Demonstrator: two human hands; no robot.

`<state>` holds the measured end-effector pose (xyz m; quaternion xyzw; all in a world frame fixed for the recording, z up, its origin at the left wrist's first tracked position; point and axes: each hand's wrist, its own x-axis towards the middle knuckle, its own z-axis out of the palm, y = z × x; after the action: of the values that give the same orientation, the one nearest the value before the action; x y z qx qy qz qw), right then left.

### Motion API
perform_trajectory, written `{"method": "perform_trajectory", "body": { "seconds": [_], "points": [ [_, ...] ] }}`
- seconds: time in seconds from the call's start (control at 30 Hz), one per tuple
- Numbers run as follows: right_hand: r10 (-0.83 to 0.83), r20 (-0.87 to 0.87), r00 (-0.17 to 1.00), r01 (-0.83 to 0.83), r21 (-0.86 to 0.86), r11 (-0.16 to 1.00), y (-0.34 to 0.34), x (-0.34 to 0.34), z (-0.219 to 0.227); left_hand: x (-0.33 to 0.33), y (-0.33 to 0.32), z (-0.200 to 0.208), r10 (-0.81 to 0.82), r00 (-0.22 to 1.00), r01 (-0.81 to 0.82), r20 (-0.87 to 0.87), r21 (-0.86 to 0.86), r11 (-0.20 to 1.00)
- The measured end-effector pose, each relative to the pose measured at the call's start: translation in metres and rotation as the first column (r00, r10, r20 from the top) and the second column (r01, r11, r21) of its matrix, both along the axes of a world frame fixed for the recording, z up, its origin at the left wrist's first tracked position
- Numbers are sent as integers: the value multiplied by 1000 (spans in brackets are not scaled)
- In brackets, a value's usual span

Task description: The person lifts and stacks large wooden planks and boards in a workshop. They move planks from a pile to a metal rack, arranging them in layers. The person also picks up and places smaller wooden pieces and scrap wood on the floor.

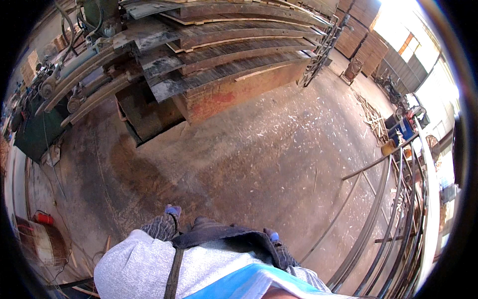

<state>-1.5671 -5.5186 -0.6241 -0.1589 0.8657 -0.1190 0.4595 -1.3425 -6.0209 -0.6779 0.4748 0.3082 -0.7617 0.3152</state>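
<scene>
My left hand [173, 210] is a small blue-purple shape, apparently gloved, at the end of a dark patterned oversleeve [164, 225]. It hangs in front of my body above the floor, with no object visible at it. Beside the dark apron [224, 236], my right hand [272, 234] shows as a similar blue-purple patch, and the apron's edge lies close to it. The fingers of both hands are too small and partly hidden to make out. Neither hand reaches the machine or the stack ahead.
Ahead stands a press-like rack with stacked dark plates [219, 55] over a rusty beam [249, 89]. Rollers [89, 79] stand at left, and a metal rail frame [398, 199] runs along the right. Wood chips litter the floor [239, 164]. Board stacks [368, 50] stand far right.
</scene>
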Motion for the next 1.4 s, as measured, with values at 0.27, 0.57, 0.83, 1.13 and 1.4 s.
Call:
{"method": "perform_trajectory", "body": {
  "seconds": [0.27, 0.57, 0.83, 1.13, 1.4],
  "points": [
    [-395, 152, 906, 411, -94, 907, -8, 0, -3, -1, -11, -31, -2, 1000, 2, -18, 9, 1000],
    [-601, 260, 756, 644, -125, 755, -11, -5, -13, -11, -11, -35, 78, 990, -69, -115, 82, 994],
    [-790, 342, 509, 859, -137, 494, 2, -6, -66, -13, 1, -40, -240, 965, 257, 110, -177, 950],
    [-674, 341, 656, 751, -202, 629, -16, -4, -10, 12, 7, -56, -434, 722, 668, 538, -383, 638],
    [-679, 295, 672, 736, -160, 658, -10, 0, -39, 2, 11, -40, -387, 466, 877, 796, -355, 325]
  ]
}}
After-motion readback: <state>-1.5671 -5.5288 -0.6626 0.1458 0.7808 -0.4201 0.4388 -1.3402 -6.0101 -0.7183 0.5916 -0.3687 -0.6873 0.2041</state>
